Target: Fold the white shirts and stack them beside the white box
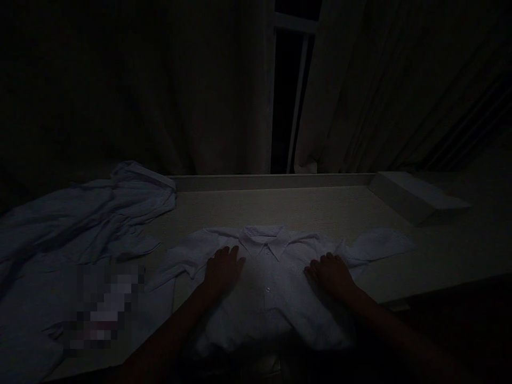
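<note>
Dim room, little light; detail is limited.

White collared shirt (267,288) lies flat on the desk (320,208), front up, buttons showing. Collar points to the far edge, hem hangs toward the near edge and the person. Long axis of the body runs near to far; the sleeves spread across it, left and right.

Left hand (222,269) rests palm down on the shirt's left shoulder area, just left of the collar, fingers extended toward the far side. Right hand (330,272) rests palm down on the right shoulder area, fingers pointing far and slightly left. Both hands flat and spread, no grip on the cloth: pressing, not pinching.

Key relation: the hands sit on either side of the button line, about level with each other and just below the collar. The left sleeve lies outboard of the left hand and close to it; the right sleeve stretches out to the right of the right hand. Each sleeve is nearer to the hand on its own side.

Surroundings: a crumpled pale blue garment (80,224) is heaped at the left, near the shirt's left sleeve. A flat white box (416,197) sits at the far right of the desk, well apart from the shirt. Curtains (180,96) hang behind the desk.
</note>
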Tool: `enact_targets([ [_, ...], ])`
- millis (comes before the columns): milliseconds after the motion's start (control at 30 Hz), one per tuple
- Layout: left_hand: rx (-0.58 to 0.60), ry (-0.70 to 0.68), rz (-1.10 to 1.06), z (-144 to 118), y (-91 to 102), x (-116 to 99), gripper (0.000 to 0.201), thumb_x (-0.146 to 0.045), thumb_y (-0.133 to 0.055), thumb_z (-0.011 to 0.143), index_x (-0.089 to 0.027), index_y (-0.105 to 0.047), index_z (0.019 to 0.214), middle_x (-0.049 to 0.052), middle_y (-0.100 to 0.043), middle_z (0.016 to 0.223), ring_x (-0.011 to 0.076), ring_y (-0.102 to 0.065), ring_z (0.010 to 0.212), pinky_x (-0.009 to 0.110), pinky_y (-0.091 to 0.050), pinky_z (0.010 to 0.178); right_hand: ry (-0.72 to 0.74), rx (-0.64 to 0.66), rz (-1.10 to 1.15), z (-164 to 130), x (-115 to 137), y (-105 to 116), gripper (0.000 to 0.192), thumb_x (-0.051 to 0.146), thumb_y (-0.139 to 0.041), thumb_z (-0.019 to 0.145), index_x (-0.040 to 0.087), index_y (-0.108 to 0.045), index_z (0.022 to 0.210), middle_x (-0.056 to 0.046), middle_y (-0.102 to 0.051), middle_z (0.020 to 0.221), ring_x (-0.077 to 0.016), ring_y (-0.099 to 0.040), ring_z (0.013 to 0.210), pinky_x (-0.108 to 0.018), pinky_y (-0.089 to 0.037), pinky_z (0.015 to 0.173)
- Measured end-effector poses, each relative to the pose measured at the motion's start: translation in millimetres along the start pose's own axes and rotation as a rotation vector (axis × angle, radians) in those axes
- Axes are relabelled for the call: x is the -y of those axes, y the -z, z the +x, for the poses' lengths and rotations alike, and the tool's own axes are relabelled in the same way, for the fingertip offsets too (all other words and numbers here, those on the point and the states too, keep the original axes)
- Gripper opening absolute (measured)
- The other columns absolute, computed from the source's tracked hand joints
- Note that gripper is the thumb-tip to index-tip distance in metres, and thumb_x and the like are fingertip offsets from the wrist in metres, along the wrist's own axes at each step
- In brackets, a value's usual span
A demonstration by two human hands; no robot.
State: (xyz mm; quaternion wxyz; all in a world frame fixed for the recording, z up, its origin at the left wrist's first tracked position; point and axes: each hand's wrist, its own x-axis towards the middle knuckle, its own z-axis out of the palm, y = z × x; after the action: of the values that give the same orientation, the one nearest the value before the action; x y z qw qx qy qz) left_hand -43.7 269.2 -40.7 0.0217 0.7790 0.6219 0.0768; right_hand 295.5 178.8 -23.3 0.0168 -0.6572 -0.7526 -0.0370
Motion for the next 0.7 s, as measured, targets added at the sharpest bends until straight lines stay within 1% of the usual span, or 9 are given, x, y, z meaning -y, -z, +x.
enact_targets([
  [33,-0.012,-0.008,0.003,0.1,2.7,-1.3,0.046,-0.045,-0.033,0.094,-0.018,-0.058,0.121,0.017,-0.064,0.118,0.0309,-0.059,0.111,0.047,-0.045,0.092,0.009,-0.021,0.026,9.4,1.4,6.7,0.042,0.049,-0.038,0.099,0.023,-0.071,0.102,-0.015,-0.070,0.098,-0.0303,-0.060,0.103,-0.044,-0.042,0.091],
  [100,-0.040,-0.014,-0.002,4.9,7.8,-3.1,0.044,-0.037,-0.031,0.094,-0.016,-0.058,0.121,0.017,-0.063,0.120,0.0295,-0.058,0.113,0.045,-0.044,0.095,0.026,-0.078,0.125,37.9,4.8,16.0,0.037,0.042,-0.039,0.100,0.022,-0.068,0.113,-0.013,-0.069,0.111,-0.0280,-0.057,0.111,-0.041,-0.040,0.096],
  [167,-0.067,-0.021,-0.017,16.5,11.5,-3.3,0.046,-0.028,-0.030,0.093,-0.013,-0.051,0.132,0.018,-0.054,0.137,0.0269,-0.049,0.127,0.041,-0.039,0.104,0.006,-0.117,0.255,73.0,10.1,18.2,0.038,0.034,-0.040,0.100,0.020,-0.059,0.130,-0.011,-0.062,0.130,-0.0243,-0.053,0.122,-0.037,-0.038,0.102],
  [233,-0.077,-0.031,-0.031,33.2,13.4,-2.0,0.052,-0.020,-0.031,0.091,-0.011,-0.044,0.140,0.017,-0.041,0.151,0.0247,-0.038,0.138,0.039,-0.032,0.111,-0.073,-0.085,0.351,106.5,16.8,14.0,0.046,0.028,-0.044,0.098,0.017,-0.049,0.142,-0.010,-0.052,0.144,-0.0216,-0.048,0.130,-0.033,-0.036,0.105],
  [333,-0.049,-0.025,-0.050,60.2,15.0,1.8,0.059,-0.017,-0.038,0.087,-0.013,-0.037,0.146,0.016,-0.042,0.152,0.0276,-0.033,0.142,0.046,-0.030,0.111,-0.196,0.027,0.393,140.7,25.2,2.6,0.050,0.027,-0.055,0.090,0.018,-0.052,0.140,-0.010,-0.060,0.135,-0.0242,-0.055,0.122,-0.034,-0.042,0.098],
  [400,-0.006,-0.009,-0.069,74.8,16.9,5.3,0.056,-0.023,-0.043,0.086,-0.016,-0.046,0.141,0.016,-0.057,0.138,0.0300,-0.044,0.134,0.050,-0.033,0.107,-0.237,0.048,0.391,150.8,27.6,-4.1,0.039,0.030,-0.062,0.086,0.020,-0.066,0.123,-0.010,-0.070,0.118,-0.0266,-0.061,0.111,-0.036,-0.044,0.091],
  [500,0.053,-0.010,-0.106,88.8,22.6,13.2,0.035,-0.036,-0.048,0.086,-0.021,-0.068,0.111,0.010,-0.072,0.110,0.0271,-0.061,0.110,0.046,-0.039,0.100,-0.277,0.023,0.387,153.6,27.4,-7.8,0.023,0.034,-0.063,0.084,0.021,-0.074,0.100,-0.008,-0.073,0.104,-0.0260,-0.062,0.103,-0.035,-0.043,0.086],
  [567,0.046,0.001,-0.130,94.8,28.6,20.1,0.032,-0.040,-0.045,0.088,-0.022,-0.071,0.096,0.007,-0.073,0.106,0.0240,-0.064,0.104,0.040,-0.041,0.096,-0.283,-0.016,0.391,153.2,27.3,-6.0,0.025,0.037,-0.060,0.087,0.022,-0.073,0.101,-0.008,-0.072,0.106,-0.0244,-0.061,0.103,-0.033,-0.042,0.084],
  [700,-0.064,0.069,-0.152,108.6,43.8,32.3,0.042,-0.041,-0.030,0.096,-0.020,-0.066,0.106,0.008,-0.070,0.116,0.0196,-0.063,0.105,0.031,-0.043,0.088,-0.217,-0.184,0.426,158.1,35.1,4.7,0.029,0.041,-0.053,0.094,0.024,-0.070,0.110,-0.006,-0.069,0.113,-0.0235,-0.055,0.109,-0.032,-0.039,0.090],
])
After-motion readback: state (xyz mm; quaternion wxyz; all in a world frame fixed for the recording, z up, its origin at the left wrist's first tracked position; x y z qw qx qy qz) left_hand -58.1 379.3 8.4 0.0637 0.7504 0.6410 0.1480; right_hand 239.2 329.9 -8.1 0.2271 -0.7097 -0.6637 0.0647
